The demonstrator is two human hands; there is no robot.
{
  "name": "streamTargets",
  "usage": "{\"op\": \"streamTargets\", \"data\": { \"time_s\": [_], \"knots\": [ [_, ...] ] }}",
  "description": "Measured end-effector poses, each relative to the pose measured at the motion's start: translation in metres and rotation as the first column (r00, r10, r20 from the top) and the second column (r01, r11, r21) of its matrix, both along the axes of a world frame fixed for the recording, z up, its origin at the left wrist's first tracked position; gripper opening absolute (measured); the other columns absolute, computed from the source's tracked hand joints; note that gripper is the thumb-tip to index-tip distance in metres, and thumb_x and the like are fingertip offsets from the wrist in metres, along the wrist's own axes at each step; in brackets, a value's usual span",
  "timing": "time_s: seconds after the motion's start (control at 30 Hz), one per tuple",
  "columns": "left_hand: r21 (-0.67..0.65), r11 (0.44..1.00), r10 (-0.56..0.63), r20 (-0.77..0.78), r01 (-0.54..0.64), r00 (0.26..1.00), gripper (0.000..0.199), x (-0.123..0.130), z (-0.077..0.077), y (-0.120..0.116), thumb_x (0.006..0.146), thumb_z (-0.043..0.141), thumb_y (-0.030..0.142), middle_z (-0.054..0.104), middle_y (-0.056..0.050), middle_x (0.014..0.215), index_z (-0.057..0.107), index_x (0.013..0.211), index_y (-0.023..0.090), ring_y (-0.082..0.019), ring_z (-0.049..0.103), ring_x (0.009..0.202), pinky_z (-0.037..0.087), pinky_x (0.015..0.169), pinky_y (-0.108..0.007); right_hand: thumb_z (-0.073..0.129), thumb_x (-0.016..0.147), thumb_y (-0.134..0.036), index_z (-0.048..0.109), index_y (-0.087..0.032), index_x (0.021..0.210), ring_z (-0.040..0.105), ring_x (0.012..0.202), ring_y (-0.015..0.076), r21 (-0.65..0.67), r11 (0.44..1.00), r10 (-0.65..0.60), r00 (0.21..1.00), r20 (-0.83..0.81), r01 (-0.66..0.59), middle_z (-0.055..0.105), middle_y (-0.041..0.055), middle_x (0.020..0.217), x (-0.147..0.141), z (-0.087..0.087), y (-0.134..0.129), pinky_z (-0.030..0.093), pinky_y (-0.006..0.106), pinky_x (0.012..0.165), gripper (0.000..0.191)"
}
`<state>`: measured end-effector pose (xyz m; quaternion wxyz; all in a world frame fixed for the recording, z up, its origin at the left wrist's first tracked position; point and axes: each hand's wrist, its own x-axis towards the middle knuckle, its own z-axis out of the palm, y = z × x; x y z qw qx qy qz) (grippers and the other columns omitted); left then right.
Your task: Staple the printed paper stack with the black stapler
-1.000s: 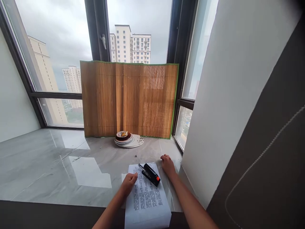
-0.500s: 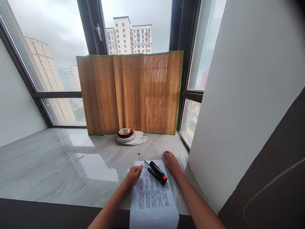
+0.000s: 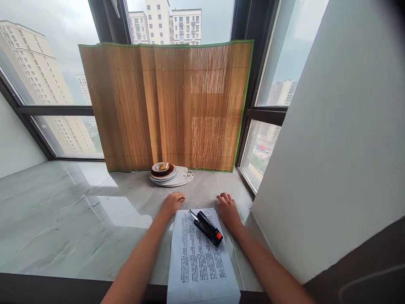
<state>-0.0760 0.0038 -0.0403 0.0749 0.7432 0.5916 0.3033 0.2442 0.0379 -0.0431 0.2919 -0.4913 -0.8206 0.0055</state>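
A black stapler (image 3: 207, 228) with a red patch at its near end lies slantwise on printed sheets of paper (image 3: 202, 270). A silver metal strip sticks out at the stapler's far end. Beyond the paper's far left corner, my left hand (image 3: 172, 203) rests on the stone ledge, fingers loosely bent and holding nothing. To the right of the paper's far edge, my right hand (image 3: 228, 207) lies on the ledge with its fingers a little apart, also with nothing in it. Neither hand touches the stapler.
The grey marble-look ledge (image 3: 104, 249) reaches to the windows. At the back stands a bamboo mat (image 3: 171, 105) with green edging. In front of it is a stack of plates (image 3: 163, 173) on an oval white plate (image 3: 186, 177). A white wall (image 3: 310, 160) bounds the right side.
My left hand has moved forward and left, off the paper's edge onto the ledge, and its fingers have loosened. The view has tilted down and come closer. The stapler stays on the paper.
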Motion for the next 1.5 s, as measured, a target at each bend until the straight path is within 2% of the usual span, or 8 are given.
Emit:
{"op": "streamTargets", "data": {
  "time_s": [0.1,0.2,0.37,0.63,0.83,1.1,1.33,1.5],
  "knots": [
    [0.038,0.999,-0.007,0.071,0.005,0.997,0.021,-0.006,-0.002,0.002,0.095,0.057,0.016,0.077,-0.007,0.097,0.077,0.090,0.023,-0.023,0.068,0.098,0.050,0.094,-0.037,0.052,0.095,-0.008,0.071,-0.021,0.108,0.061,0.105,0.0259,0.004,0.969,0.241,0.943,-0.228,-0.247,0.070,0.0096,0.108,0.003,0.007,0.000,0.049,0.040,0.094,0.027],
    [0.050,0.999,-0.012,0.092,0.007,0.996,0.020,-0.011,-0.001,0.004,0.096,0.058,0.020,0.075,-0.007,0.092,0.077,0.089,0.023,-0.024,0.066,0.094,0.050,0.091,-0.037,0.055,0.096,-0.012,0.072,-0.024,0.109,0.065,0.104,0.0234,-0.004,0.819,0.526,0.752,-0.397,-0.574,0.073,0.0069,0.109,-0.002,0.015,-0.001,0.051,0.040,0.097,0.024],
    [0.063,0.990,0.122,0.072,-0.127,0.990,0.023,-0.011,-0.001,0.007,0.099,0.058,0.030,0.072,-0.009,0.098,0.079,0.093,0.021,-0.025,0.065,0.095,0.050,0.091,-0.038,0.060,0.097,-0.017,0.074,-0.023,0.117,0.065,0.105,0.0223,-0.136,0.562,0.782,0.578,-0.231,-0.816,0.074,0.0073,0.118,-0.014,0.024,-0.008,0.051,0.039,0.100,0.025],
    [-0.053,0.996,-0.066,0.124,0.073,0.990,0.030,-0.023,0.011,0.002,0.097,0.057,0.034,0.072,-0.008,0.104,0.082,0.109,0.023,-0.022,0.068,0.093,0.053,0.087,-0.035,0.062,0.098,-0.016,0.080,-0.028,0.108,0.060,0.110,0.0226,-0.163,0.701,0.695,0.716,-0.064,-0.695,0.069,0.0063,0.128,-0.010,0.019,-0.003,0.051,0.039,0.102,0.024],
    [-0.069,0.997,-0.029,0.104,0.036,0.994,0.016,-0.028,0.013,0.002,0.089,0.064,0.030,0.070,-0.007,0.095,0.078,0.090,0.022,-0.022,0.064,0.081,0.051,0.079,-0.035,0.057,0.101,-0.018,0.075,-0.028,0.126,0.058,0.122,0.0247,-0.142,0.745,0.647,0.758,-0.086,-0.652,0.066,0.0084,0.137,-0.010,0.008,0.003,0.049,0.043,0.109,0.032],
    [0.089,0.992,0.074,0.125,-0.085,0.989,0.019,-0.010,0.015,0.005,0.100,0.054,0.036,0.063,-0.005,0.091,0.059,0.088,0.021,-0.023,0.060,0.087,0.047,0.084,-0.035,0.045,0.106,-0.027,0.075,-0.023,0.112,0.064,0.099,0.0224,-0.031,0.868,0.400,0.735,-0.547,-0.495,0.074,0.0071,0.102,-0.014,0.016,0.005,0.049,0.042,0.097,0.031],
    [0.104,0.994,-0.050,0.347,0.014,0.937,0.038,0.019,0.023,-0.001,0.105,0.049,0.052,0.065,-0.002,0.082,0.062,0.090,0.020,-0.017,0.058,0.073,0.044,0.070,-0.029,0.077,0.088,-0.050,0.056,-0.023,0.139,0.062,0.103,0.0222,-0.205,0.625,0.605,0.633,-0.482,-0.754,0.063,0.0082,0.123,-0.016,0.036,-0.028,0.053,0.034,0.086,0.061],
    [0.037,0.993,-0.115,0.527,0.112,0.842,0.043,0.026,0.026,-0.004,0.104,0.052,0.054,0.061,-0.002,0.080,0.073,0.110,0.017,-0.012,0.048,0.057,0.041,0.054,-0.026,0.070,0.087,-0.022,0.052,-0.026,0.147,0.065,0.114,0.0246,-0.202,0.684,0.577,0.689,-0.439,-0.701,0.066,0.0096,0.132,-0.020,0.037,-0.037,0.056,0.036,0.090,0.063]
  ]
}}
